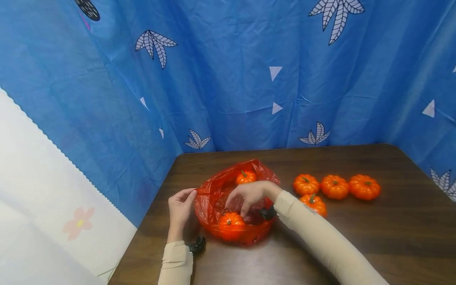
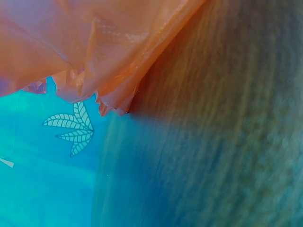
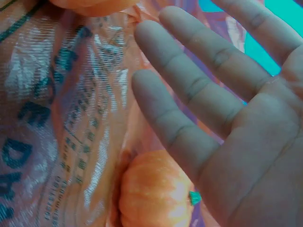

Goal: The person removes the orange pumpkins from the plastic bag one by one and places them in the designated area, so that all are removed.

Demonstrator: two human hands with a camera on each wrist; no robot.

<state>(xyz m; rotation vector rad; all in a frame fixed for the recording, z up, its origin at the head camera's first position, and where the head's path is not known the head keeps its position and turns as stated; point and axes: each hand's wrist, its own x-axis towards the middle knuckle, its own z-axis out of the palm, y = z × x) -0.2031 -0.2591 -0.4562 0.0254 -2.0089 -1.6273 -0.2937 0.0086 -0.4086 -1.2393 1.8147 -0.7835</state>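
Observation:
A thin red plastic bag (image 1: 210, 208) lies with its mouth spread on the brown table. My left hand (image 1: 180, 209) pinches the left edge of its rim between thumb and fingers. Inside the bag is my right hand (image 1: 247, 194), its fingers straight and apart in the right wrist view, holding nothing. Just below those fingertips sits one small orange pumpkin (image 1: 230, 220), partly behind the bag's near wall. Another pumpkin (image 1: 246, 176) with a green stem lies at the far side of the bag. In the left wrist view, the bag's film (image 2: 113, 52) fills the upper left; the left hand is hidden there.
Right of the bag, three pumpkins stand in a row, the middle one (image 1: 335, 187) between two others. A further pumpkin (image 1: 314, 205) sits nearer, partly behind the right sleeve (image 1: 320, 233). A blue curtain (image 1: 242, 87) hangs behind the table (image 1: 402, 221).

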